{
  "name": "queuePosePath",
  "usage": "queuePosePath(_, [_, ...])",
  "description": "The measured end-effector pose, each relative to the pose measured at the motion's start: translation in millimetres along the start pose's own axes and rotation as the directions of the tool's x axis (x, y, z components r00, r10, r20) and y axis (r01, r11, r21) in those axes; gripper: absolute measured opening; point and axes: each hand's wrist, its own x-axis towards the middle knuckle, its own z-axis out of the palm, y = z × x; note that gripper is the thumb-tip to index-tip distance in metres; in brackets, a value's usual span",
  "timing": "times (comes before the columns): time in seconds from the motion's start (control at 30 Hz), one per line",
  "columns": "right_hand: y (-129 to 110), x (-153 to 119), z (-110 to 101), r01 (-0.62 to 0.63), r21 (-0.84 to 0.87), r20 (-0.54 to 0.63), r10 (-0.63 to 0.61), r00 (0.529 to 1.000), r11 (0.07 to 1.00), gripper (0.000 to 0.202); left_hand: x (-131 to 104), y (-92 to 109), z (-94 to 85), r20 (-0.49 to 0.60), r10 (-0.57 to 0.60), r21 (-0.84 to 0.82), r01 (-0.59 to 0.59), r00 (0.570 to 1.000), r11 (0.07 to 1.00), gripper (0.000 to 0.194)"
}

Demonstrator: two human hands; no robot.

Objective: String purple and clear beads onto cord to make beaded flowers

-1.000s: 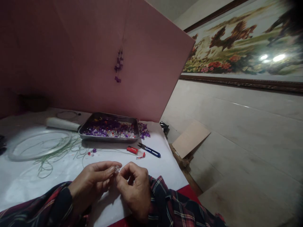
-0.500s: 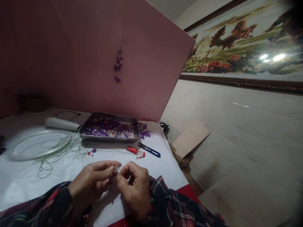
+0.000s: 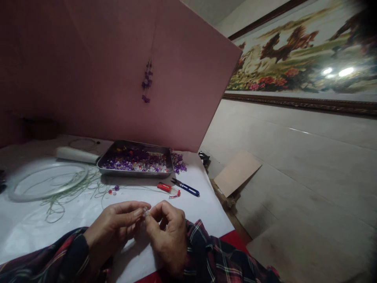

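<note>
Small clear beads (image 3: 145, 212) show between the fingertips of both hands, low over the white tabletop. My left hand (image 3: 119, 222) is closed in a pinch on them from the left. From the right, my right hand (image 3: 167, 234) pinches with thumb and forefinger at the beads' edge; whether it grips a bead or a thread there is too small to tell. Beyond the hands lie a red lighter (image 3: 168, 189) and blue thread snips (image 3: 185, 187). A few loose beads (image 3: 115, 189), purple, red and whitish, rest near the green thread (image 3: 85, 184).
A metal tray (image 3: 134, 173) full of purple, clear and red beads stands behind, with a purple bead heap (image 3: 179, 163) beside it. At left are a white cone (image 3: 77, 154) and a pale ring (image 3: 17, 192). A bead strand (image 3: 146, 81) hangs on the pink panel (image 3: 188, 90).
Both hands stay almost in place. The clear beads show slightly more between the fingertips, and the right fingers have shifted a little.
</note>
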Motion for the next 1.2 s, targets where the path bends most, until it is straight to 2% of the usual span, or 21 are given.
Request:
queuePosePath(0.27, [3.2,0.8,0.5,0.037,0.043,0.004,-0.037,0.999,0.998,0.014,-0.5,-1.7,1.9,-0.058,0.022,0.002,-0.022,0.998,1.0,0.026])
queuePosePath(0.53, [2.6,1.6,0.5,0.031,0.063,0.0,-0.031,1.0,0.998,0.012,-2.3,2.4,2.3,-0.029,0.014,0.038,-0.013,0.999,0.999,0.025])
queuePosePath(0.83, [5.8,0.7,2.2,0.022,0.076,0.003,-0.023,1.0,0.997,0.012,-3.9,2.8,7.5,-0.097,0.077,0.106,-0.067,0.992,0.992,0.024])
queuePosePath(1.0, [2.5,2.7,-1.9,0.096,0.016,-0.054,-0.095,0.994,0.995,0.001,-4.2,-0.5,10.4,-0.09,0.126,0.143,-0.112,0.988,0.983,0.027])
queuePosePath(1.1, [1.4,6.4,-4.5,0.187,0.023,-0.096,-0.184,0.978,0.982,0.006,-2.5,-4.6,7.6,-0.063,0.117,0.119,-0.109,0.991,0.987,0.027])
queuePosePath(1.2, [2.2,8.4,-5.5,0.229,0.047,-0.079,-0.224,0.971,0.972,0.011,-0.9,-7.2,4.5,-0.029,0.111,0.124,-0.107,0.993,0.987,0.028])
